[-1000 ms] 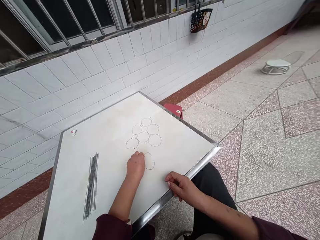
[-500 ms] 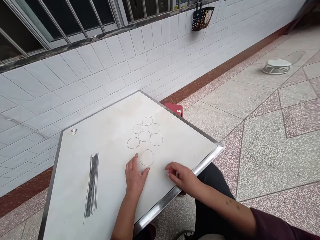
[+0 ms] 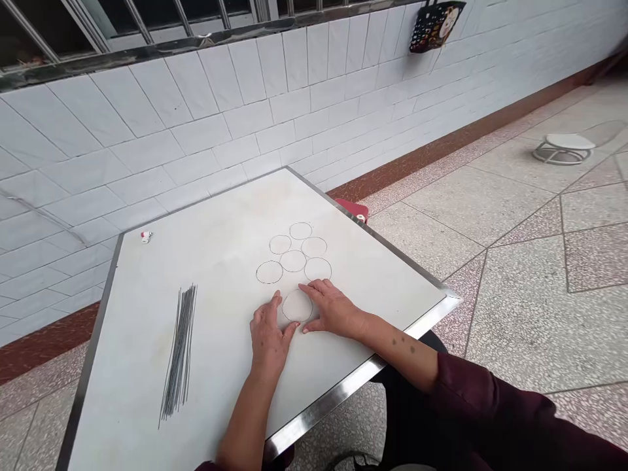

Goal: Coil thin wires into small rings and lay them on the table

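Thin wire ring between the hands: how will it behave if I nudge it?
The thin wire ring looks light and probably slides easily on the smooth white board. Its fine gauge suggests it could bend if gripped hard. Lying flat, it seems unlikely to roll.

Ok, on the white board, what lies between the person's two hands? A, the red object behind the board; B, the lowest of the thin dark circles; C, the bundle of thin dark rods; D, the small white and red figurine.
B. The lowest circle lies on the white board between the left hand and the right hand, whose fingers reach its edge.
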`<state>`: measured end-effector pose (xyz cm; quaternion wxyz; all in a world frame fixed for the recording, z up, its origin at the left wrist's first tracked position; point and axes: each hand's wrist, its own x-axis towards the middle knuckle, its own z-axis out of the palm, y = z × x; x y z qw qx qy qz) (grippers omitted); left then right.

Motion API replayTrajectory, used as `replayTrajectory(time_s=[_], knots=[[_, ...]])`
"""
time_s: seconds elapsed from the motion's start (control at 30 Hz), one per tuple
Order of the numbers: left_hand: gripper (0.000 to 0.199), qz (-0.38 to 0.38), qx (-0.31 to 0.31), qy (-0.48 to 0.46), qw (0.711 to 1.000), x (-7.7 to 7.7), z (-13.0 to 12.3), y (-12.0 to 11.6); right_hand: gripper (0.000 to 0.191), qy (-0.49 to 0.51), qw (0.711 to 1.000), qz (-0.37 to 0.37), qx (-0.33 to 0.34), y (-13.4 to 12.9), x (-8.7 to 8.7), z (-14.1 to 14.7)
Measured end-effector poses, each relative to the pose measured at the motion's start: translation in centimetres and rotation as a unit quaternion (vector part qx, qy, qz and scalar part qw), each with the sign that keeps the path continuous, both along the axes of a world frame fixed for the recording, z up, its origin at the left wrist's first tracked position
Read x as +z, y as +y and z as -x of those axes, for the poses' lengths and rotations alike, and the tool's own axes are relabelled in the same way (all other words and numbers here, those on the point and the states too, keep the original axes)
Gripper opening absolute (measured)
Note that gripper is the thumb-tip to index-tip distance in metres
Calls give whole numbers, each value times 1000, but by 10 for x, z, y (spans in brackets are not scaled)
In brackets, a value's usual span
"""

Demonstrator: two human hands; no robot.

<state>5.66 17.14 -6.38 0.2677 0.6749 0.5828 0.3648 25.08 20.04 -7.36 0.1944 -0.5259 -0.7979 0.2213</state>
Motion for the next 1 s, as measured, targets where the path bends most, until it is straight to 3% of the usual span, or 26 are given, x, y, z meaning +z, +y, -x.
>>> replayTrajectory(time_s=[0.2,0.6,1.0], knots=[[55,-10,-13,-10,1000,-6,3,6,79,-10,1000,-19,-3,2,-6,4],[60,-39,-61,29,997,-9,3,7,73,-20,998,-61,-17,-3,-2,9],[57,-52,-125,189,973,-8,7,12,75,-18,996,-84,1,0,-7,6]])
